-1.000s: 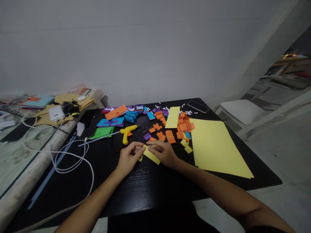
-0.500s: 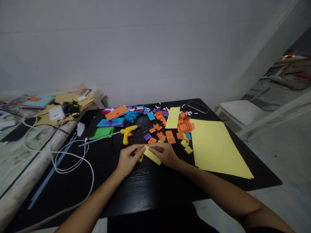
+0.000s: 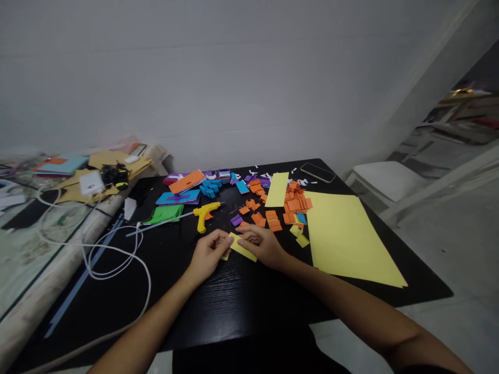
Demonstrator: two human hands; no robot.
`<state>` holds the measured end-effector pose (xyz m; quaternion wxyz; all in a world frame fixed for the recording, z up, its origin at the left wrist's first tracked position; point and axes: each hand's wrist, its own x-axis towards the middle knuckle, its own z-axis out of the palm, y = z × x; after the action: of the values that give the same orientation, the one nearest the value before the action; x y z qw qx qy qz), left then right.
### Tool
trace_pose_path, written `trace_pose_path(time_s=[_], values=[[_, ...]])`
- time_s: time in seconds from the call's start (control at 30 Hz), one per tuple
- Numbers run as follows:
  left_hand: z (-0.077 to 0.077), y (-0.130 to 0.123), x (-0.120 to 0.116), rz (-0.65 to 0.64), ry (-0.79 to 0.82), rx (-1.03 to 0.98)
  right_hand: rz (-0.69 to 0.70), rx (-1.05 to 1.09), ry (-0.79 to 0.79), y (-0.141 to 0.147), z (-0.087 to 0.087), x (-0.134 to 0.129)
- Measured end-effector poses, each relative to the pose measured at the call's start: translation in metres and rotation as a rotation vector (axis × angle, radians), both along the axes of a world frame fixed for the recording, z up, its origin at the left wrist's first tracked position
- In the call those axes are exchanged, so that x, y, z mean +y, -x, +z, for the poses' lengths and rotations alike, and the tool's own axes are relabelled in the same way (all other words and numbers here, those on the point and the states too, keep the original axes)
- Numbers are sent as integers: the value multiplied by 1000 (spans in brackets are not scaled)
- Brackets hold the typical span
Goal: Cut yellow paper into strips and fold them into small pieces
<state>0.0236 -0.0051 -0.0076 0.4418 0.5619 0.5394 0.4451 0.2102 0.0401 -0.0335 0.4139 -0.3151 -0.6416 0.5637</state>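
Between my two hands is a yellow paper strip, slanting down to the right just above the black table. My left hand is closed, pinching the strip's upper left end between thumb and fingers. A small bit of yellow paper shows under that hand. My right hand is closed on the strip's right part, its fingers curled over it. Beyond my left hand lies a yellow glue gun with its nozzle pointing right. Folded orange paper pieces lie beyond my right hand.
Large yellow sheets cover the table's right side, with a phone behind them. Another yellow strip lies among the orange pieces. Blue paper and green paper are stacked at left. A white cable loops along the left.
My right fingers have shifted slightly along the strip, and more of its upper end shows. The strip has moved a little. Things on the table lie as before.
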Motion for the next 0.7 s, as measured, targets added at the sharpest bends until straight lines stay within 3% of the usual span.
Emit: trace_pose_path(time_s=[0.17,0.3,0.5,0.7], values=[[5,9,5,135,-64,-47,-18,67,195,-1,0,9],[6,11,7,169,-86,-89,-76,147,324,-2,1,16],[4,11,9,181,-93,-119,-157,179,413,-5,4,19],[7,11,9,200,-115,-116,-143,171,429,-5,6,18]])
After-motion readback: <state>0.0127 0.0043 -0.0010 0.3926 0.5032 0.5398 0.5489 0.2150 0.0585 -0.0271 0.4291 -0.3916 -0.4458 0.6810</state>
